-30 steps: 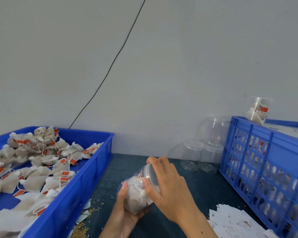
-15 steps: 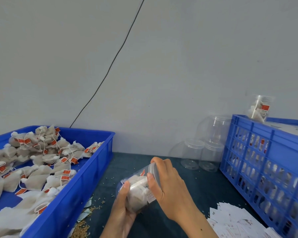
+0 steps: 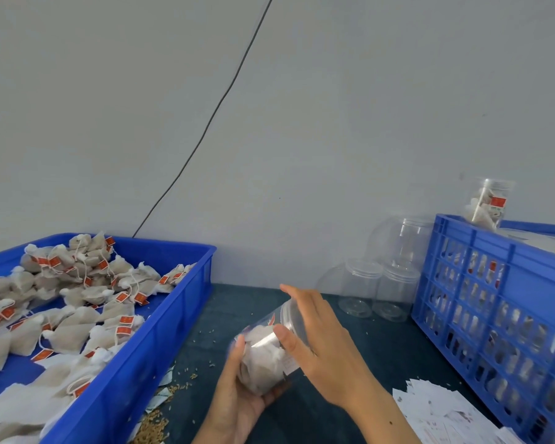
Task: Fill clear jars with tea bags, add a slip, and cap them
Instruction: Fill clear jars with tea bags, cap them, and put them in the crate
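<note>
right hand [image 3: 321, 344] is wrapping its thumb and fingers around the lid [image 3: 290, 317] of the tilted clear jar [image 3: 263, 354], apparently seating or twisting it, while the left hand [image 3: 237, 389] is cupping the jar's base from below with the thumb lying up the side. the jar is sitting packed with tea bags, held just above the dark table [image 3: 359, 347] at about 6 o'clock in the head view.

risks, as i am judging them: the lid could be going on crooked and cross-threading, a tea-bag string or the slip could be getting pinched under the rim, or the smooth, tilted jar could be slipping out of the left palm.

room: the blue tray [image 3: 161, 331] wall is standing close at 9 o'clock, the blue crate [image 3: 494, 251] at 3 o'clock, empty jars [image 3: 378, 290] at 1 o'clock, and the pile of slips [image 3: 439, 408] at 4 o'clock, near the right forearm. open table is lying mostly toward 12 o'clock.
</note>
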